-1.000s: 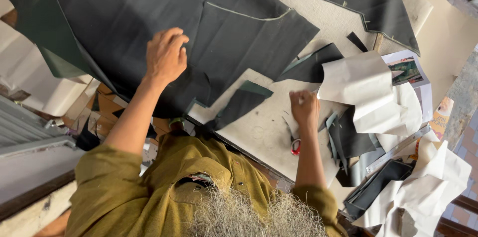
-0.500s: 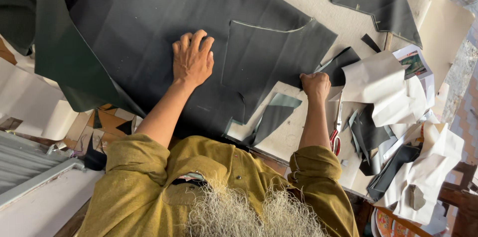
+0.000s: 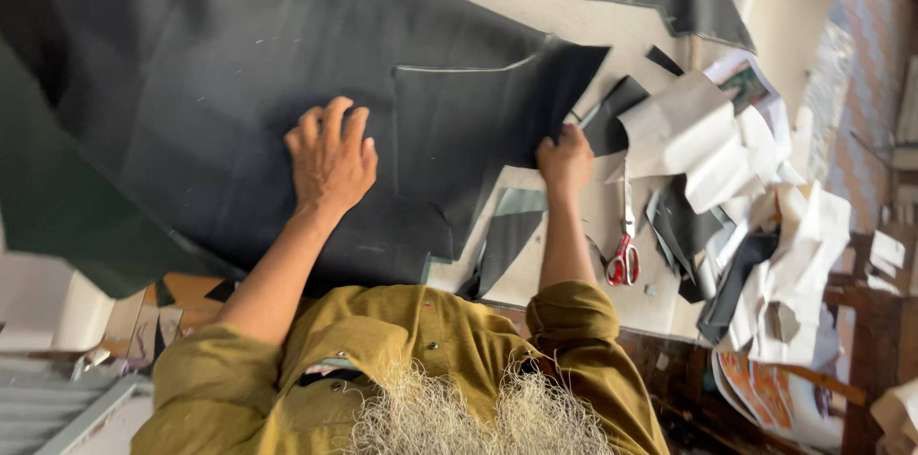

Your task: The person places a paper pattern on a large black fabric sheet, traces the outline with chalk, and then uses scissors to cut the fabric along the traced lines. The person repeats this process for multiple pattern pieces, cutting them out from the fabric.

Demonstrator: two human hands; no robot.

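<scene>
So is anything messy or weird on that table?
Yes. Beside the right hand, crumpled white papers and dark fabric scraps are heaped over each other, and red-handled scissors lie loose near the table's edge. The left hand presses flat on the big dark fabric, which lies fairly smooth.

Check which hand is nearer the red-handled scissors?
Right. The right hand grips the dark fabric edge just beside the scissors; the left hand lies flat on the fabric, farther away.
</scene>
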